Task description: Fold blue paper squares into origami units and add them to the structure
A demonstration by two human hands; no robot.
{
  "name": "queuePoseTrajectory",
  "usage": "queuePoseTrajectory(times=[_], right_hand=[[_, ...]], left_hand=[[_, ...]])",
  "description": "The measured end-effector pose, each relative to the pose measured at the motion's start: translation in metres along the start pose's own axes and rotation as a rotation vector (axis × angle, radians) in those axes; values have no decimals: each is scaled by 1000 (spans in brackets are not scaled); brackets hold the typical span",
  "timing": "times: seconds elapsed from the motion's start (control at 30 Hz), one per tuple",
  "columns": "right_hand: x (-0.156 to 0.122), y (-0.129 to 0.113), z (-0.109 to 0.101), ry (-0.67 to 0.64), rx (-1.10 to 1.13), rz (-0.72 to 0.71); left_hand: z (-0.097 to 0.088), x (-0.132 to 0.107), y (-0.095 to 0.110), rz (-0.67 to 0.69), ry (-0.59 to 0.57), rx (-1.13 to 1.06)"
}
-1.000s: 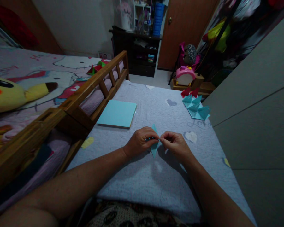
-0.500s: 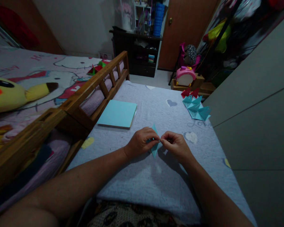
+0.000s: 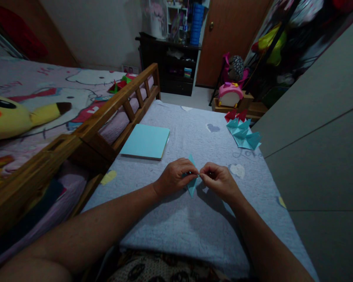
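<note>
A small folded piece of light-blue paper [image 3: 191,189] stands between my two hands over the grey sheet [image 3: 194,219]. My left hand [image 3: 173,176] pinches its left side with fingers closed. My right hand [image 3: 219,181] pinches its right side, fingertips meeting the left hand's at the paper's middle. Only the top and bottom points of the paper show. A flat stack of light-blue paper sheets [image 3: 145,141] lies to the upper left of my hands.
Several folded blue and red paper pieces [image 3: 242,131] lie at the far right of the sheet. A wooden bed rail [image 3: 114,105] runs along the left, with a yellow plush toy [image 3: 14,115] behind it. A grey cabinet wall [image 3: 317,129] bounds the right.
</note>
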State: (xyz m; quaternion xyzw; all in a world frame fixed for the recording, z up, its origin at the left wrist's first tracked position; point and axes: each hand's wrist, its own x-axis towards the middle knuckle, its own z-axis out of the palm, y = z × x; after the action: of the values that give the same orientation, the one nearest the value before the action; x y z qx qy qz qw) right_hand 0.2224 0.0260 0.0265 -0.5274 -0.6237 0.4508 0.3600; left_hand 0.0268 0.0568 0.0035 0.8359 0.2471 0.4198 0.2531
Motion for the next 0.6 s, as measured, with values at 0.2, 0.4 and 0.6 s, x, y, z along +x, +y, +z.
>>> queuePoseTrajectory(times=[0.2,0.4,0.6], right_hand=[[0,0,1,28,-55,-46],[0,-1,0,9,15,22],[1,1,1,3,157,151]], left_hand=[[0,0,1,17,-4,21],[2,-1,1,15,-9,7],[2,0,3,-25,-20,-35]])
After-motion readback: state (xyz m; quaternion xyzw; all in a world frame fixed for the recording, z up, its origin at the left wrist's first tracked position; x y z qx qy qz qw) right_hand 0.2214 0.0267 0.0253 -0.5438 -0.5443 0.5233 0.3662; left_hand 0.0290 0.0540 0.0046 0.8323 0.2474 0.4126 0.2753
